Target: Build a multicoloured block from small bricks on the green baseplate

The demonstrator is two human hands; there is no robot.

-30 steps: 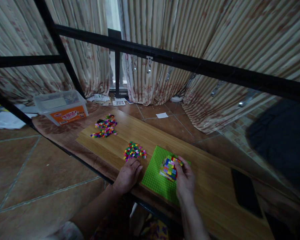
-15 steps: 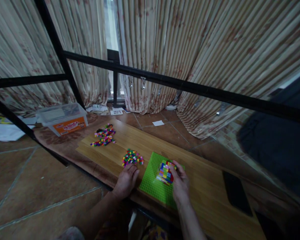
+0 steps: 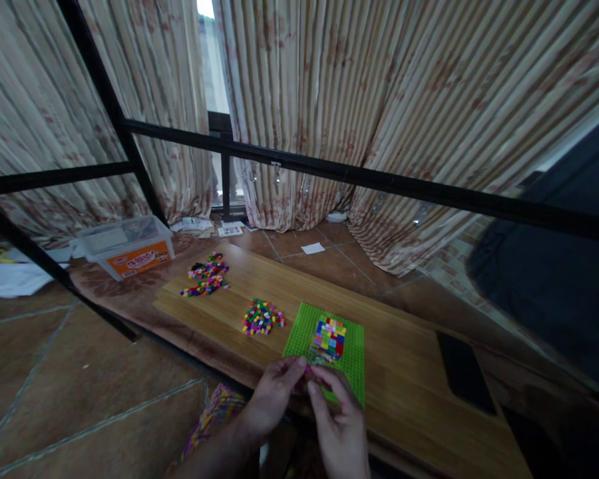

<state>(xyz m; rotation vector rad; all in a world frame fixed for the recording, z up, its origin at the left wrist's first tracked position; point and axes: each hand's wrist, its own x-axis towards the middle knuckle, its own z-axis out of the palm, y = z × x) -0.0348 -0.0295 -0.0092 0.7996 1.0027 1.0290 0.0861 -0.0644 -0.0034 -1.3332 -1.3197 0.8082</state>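
Note:
My left hand and my right hand meet at the front edge of the green baseplate. A small pink brick is pinched between the fingertips of both hands; its exact shape is too small to make out. Just beyond my fingers, a block built of many-coloured bricks stands on the baseplate. To the left of the plate, a pile of small loose bricks lies on the wooden board.
More loose bricks lie at the board's far left end. Behind them stands a clear plastic box with an orange label. A black flat thing like a phone lies on the right. A black metal rail crosses in front of the curtains.
My left hand has moved from the loose pile toward the right. My right hand has left the brick block and come down to meet it at a small pink brick.

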